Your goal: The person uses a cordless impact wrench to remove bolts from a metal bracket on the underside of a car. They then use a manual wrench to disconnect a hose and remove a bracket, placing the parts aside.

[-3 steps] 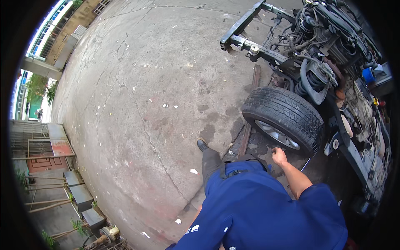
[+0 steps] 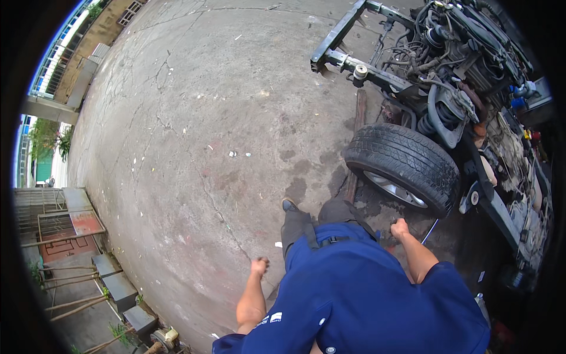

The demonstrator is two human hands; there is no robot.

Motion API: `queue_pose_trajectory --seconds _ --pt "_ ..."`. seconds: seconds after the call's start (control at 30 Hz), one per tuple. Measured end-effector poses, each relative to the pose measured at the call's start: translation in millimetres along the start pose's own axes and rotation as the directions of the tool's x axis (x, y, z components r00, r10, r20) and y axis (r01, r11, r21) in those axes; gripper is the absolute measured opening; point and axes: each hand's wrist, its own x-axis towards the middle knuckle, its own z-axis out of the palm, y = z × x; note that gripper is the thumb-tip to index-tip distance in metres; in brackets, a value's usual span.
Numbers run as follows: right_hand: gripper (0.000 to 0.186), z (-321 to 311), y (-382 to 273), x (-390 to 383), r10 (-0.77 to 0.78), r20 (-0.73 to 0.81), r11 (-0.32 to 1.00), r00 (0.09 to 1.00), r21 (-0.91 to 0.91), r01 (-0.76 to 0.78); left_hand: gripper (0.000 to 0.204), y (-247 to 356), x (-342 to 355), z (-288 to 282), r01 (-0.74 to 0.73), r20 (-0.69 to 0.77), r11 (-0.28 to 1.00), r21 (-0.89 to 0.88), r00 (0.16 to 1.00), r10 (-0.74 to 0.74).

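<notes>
Tyre [image 2: 402, 167] on the stripped chassis [image 2: 377, 75] sits right of centre, right hand [image 2: 400, 228] fisted just below it, contents unclear, left hand [image 2: 259, 266] closed and seemingly empty lower centre; judged best to brace low before working the wheel

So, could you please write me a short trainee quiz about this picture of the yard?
1. True or false: the black rubber tyre is mounted on the stripped black vehicle frame.
2. Which of the hands is nearer the tyre: A left, B right?
3. Fill in: the ground is cracked grey ____.

Key: 1 true; 2 B; 3 concrete.
</notes>
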Motion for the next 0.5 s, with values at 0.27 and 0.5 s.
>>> queue_pose_trajectory --seconds 0.27,0.5 --pt "0.033 48 -163 -75 -0.037 0.038 0.982 0.999 0.184 0.029 0.045 487 107 -286 -0.634 -0.240 0.772 -0.049 0.757 0.607" --pt "0.037 58 -377 8 0.101 0.275 0.971 0.956 0.181 -0.155 0.049 641 183 -213 -0.488 0.066 0.871 0.060 0.872 0.484"
